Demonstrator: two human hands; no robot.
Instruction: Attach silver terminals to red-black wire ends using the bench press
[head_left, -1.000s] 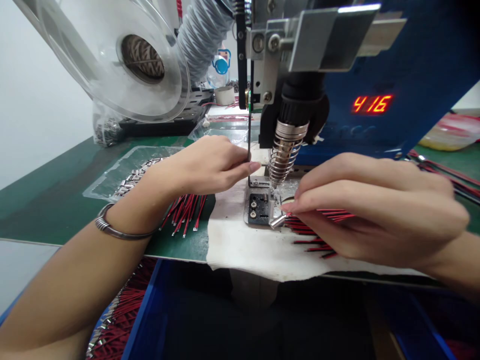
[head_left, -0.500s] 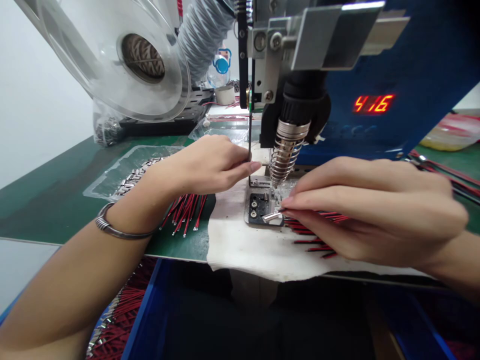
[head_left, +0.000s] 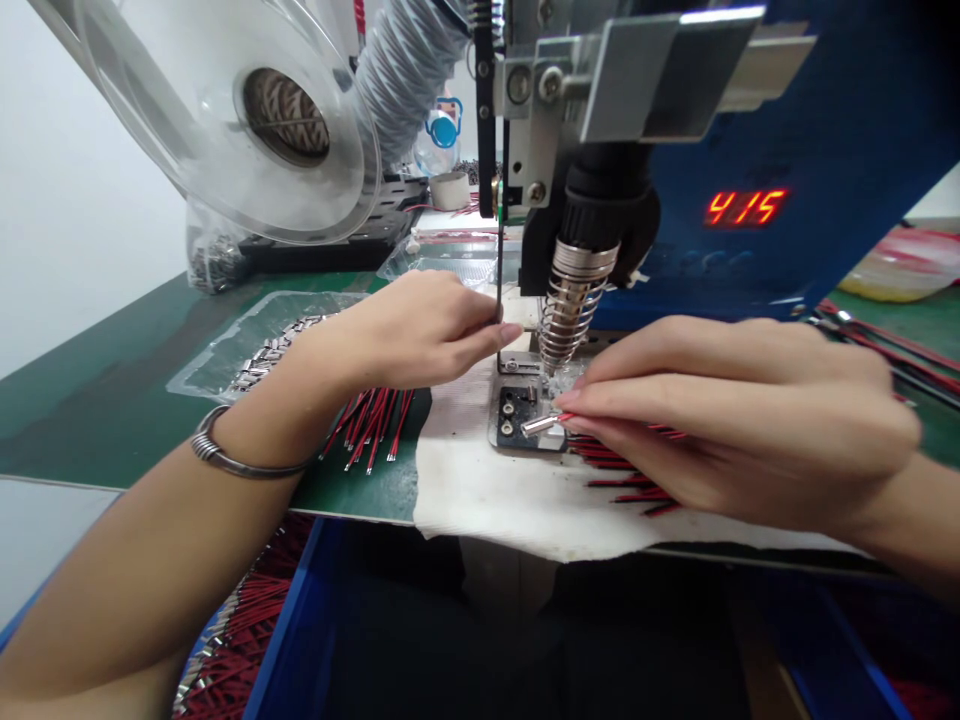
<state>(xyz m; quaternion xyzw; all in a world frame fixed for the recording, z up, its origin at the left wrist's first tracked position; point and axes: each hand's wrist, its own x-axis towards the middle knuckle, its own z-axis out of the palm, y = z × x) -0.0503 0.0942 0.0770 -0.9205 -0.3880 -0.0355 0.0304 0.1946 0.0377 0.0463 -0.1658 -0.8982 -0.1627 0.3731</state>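
Between thumb and fingertips, my right hand pinches the red wire of a small silver cylinder. That cylinder tilts over the front of a black fixture block with screws in it, just below the spring-wrapped soldering iron tip. My left hand is closed, its fingers curled and its thumb by a thin upright metal rod of the machine. What the left fingers hold, if anything, is hidden. Red and black wires lie under my right hand.
A blue machine housing with a lit red display stands behind. At left are a clear tray of silver cylinders, a clear round fume hood and more red wires. White cloth covers the table's front edge.
My right hand has shifted slightly left, and the silver cylinder has turned a little, with red wire now showing at its end. The left hand stays put. The display went from 416 to 415.
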